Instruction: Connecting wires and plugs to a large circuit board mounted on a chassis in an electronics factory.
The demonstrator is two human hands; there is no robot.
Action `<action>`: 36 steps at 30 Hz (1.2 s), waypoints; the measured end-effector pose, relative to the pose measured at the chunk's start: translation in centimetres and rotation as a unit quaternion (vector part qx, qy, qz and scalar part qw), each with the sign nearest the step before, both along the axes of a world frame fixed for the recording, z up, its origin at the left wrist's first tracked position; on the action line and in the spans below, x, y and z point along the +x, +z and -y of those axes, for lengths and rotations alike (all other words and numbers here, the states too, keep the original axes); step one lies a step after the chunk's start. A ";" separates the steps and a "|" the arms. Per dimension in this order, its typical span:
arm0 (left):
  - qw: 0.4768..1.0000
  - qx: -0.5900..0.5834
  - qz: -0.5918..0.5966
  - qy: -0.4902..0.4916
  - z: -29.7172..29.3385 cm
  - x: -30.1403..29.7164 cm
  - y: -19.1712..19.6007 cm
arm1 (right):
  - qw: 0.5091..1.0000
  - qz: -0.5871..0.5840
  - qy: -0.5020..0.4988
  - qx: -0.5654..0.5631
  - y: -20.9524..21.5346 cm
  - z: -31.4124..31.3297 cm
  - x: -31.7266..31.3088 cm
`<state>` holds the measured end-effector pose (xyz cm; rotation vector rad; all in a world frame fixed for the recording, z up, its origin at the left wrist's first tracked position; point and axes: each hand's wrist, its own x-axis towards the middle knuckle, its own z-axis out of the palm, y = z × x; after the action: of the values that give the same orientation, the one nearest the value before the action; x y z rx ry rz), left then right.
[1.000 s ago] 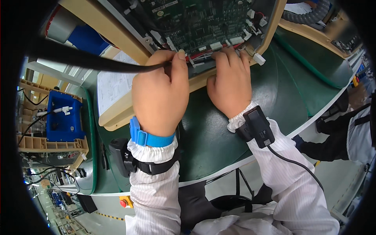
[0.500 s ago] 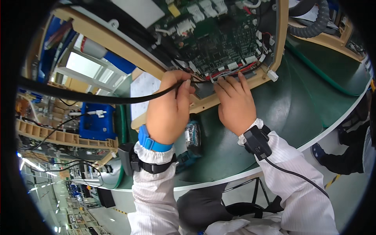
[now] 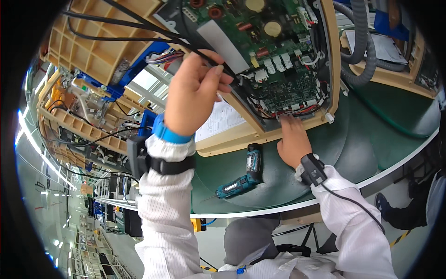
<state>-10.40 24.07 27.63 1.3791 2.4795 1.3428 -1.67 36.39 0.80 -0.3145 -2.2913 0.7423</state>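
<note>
A green circuit board (image 3: 283, 88) sits in a beige-framed housing (image 3: 269, 134) before me. My left hand (image 3: 193, 95) is raised at the housing's left side, its thumb and fingers closed round a black cable (image 3: 211, 56). Dark cables continue from there down the board's left side. Lower right, my right hand (image 3: 294, 144) reaches over the housing's near edge. Its fingers are together, tips among the thin red and white wires (image 3: 302, 110) below the board; what they grip is hidden. A white connector (image 3: 329, 118) hangs at the near right corner.
A teal cordless screwdriver (image 3: 244, 179) lies on the green tabletop (image 3: 274, 190) in front of the housing. A printed sheet (image 3: 218, 123) lies left of it. Grey corrugated hose (image 3: 362, 51) and another framed unit (image 3: 402, 74) stand at right. Beige ribbed frames (image 3: 93, 39) are at left.
My left hand has moved up and away from the board's near edge, drawing the black cable with it. My right hand stays at the wires. The view has shifted, showing more of the board and the screwdriver.
</note>
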 end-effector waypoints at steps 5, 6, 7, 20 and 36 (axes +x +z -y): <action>0.998 0.056 0.030 -0.022 -0.2 -1.1 -0.5 | 0.988 -0.079 0.081 -0.101 6.4 0.7 -0.4; 0.998 0.050 0.017 -0.022 -0.3 -1.0 -0.6 | 0.974 -0.088 0.111 -0.176 7.2 1.2 -0.8; 0.999 0.043 0.003 -0.023 -0.5 -1.0 -0.5 | 0.953 -0.097 0.141 -0.249 7.8 1.5 -1.2; 0.992 0.019 -0.120 0.024 0.1 -2.3 -0.1 | 0.863 -0.139 0.279 -0.397 10.8 0.6 -5.2; 0.990 0.130 -0.058 0.016 1.7 0.7 6.1 | 0.877 -0.022 0.270 -0.397 14.3 -2.0 -2.8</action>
<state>-9.73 22.35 33.74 1.5106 2.4796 1.6904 -4.43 38.35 15.06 0.0011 -1.9198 1.9542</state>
